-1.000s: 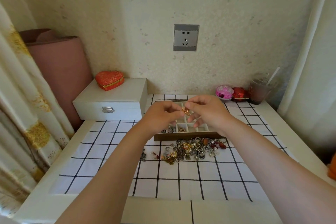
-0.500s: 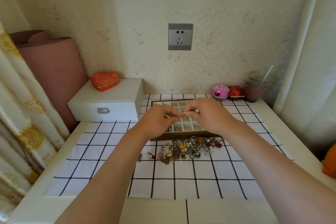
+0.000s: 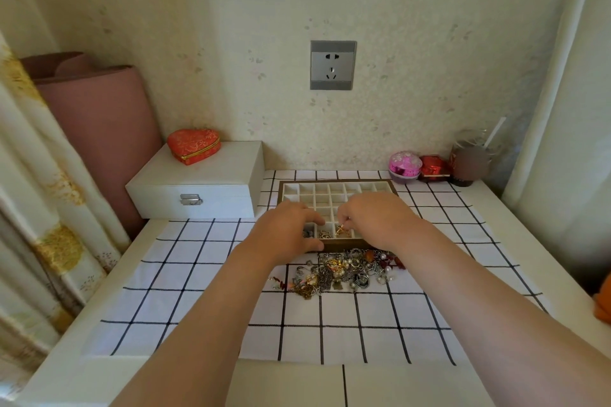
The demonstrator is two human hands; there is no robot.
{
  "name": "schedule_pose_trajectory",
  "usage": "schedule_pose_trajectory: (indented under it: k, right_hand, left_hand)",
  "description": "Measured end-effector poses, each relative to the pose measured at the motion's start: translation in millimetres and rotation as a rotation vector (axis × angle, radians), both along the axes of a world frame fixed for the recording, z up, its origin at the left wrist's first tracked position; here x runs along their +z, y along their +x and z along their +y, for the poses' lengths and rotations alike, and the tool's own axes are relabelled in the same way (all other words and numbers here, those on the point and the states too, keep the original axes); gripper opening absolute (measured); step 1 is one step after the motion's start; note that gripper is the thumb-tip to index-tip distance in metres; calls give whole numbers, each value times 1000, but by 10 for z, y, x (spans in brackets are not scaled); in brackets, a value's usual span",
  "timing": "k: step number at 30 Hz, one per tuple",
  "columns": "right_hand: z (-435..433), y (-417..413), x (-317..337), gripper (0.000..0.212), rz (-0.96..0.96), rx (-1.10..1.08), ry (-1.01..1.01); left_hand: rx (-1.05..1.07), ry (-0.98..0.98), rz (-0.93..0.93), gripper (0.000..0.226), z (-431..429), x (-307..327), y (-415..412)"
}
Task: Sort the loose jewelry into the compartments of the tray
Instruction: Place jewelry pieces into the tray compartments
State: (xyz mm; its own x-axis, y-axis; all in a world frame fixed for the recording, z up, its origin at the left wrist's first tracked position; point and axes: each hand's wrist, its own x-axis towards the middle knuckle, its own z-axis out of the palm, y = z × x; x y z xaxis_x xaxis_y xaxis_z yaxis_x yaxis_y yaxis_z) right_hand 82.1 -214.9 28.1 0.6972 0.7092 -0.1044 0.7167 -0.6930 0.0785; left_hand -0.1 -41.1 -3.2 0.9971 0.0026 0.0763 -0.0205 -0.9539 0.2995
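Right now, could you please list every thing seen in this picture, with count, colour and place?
tray: one, brown rim, on the cloth
loose jewelry: one pile, mixed colours, before the tray
gold piece: one, above tray's near row
cloth: one, white, black lines, on table
latched box: one, white, left of tray
heart box: one, red, on latched box
round box: one, pink, back right
cup: one, dark, back right
socket: one, grey, on wall
left hand: one, over tray's near left corner
right hand: one, fingers pinch gold piece

wooden grid tray (image 3: 337,180), few gold pieces (image 3: 325,235) in near compartments, tangled loose jewelry heap (image 3: 344,273) just before it
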Motion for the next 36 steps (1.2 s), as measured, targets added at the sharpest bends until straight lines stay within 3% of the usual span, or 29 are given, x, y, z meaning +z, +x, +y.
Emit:
schedule_pose_trajectory:
  k: [4, 7, 9, 17, 25, 30, 36]
  right_hand:
    - [111, -75, 27, 26, -209, 55, -157]
    - [169, -126, 50, 24, -245, 43, -214]
    - [174, -116, 35, 20, -214, 25, -183]
    - [-48, -4, -67, 9, 154, -39, 244]
    - [-60, -40, -77, 13, 149, -72, 274]
    - [-97, 9, -26, 10, 172, -173, 252]
    - [-71, -41, -58, 19, 208, -139, 255]
  left_hand:
    - [7, -44, 18, 45, 45, -3, -18]
    - [-13, -71, -2, 44, 17, -26, -28]
    - [-61, -92, -32, 41, -38, -48, -36]
    - [-113, -67, -47, 31, -156, -76, -33]
    - [18, -246, -148, 16, -123, -34, 9]
    - [-72, -130, -52, 36, -142, -59, -41]
    - [-93, -4, 4, 44, -187, -90, -42]
